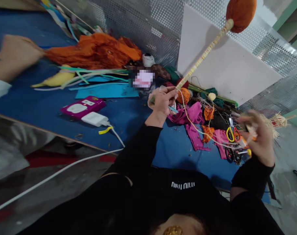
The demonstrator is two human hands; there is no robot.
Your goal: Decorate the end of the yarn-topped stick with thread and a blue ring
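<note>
A thin stick wrapped in pale yellow cord (203,58) rises at a tilt from my left hand (161,102), whose fingers are closed around its lower end. At its top sits a round orange cloth-covered ball (241,15). From the lower end of the wrapping, a loose strand of pale string (190,121) sags across to my right hand (261,138). That hand is raised at the right and blurred by motion, with its fingers closed on the string. A light blue strip (173,109) sticks out below my left hand.
Scissors (233,133), pink cloth (193,114) and an orange ball (184,95) lie ahead. A white board (219,62) leans on perforated metal. Left are orange fabric (96,50), a purple power strip (83,107) with a white cable, and another person's hand (21,54).
</note>
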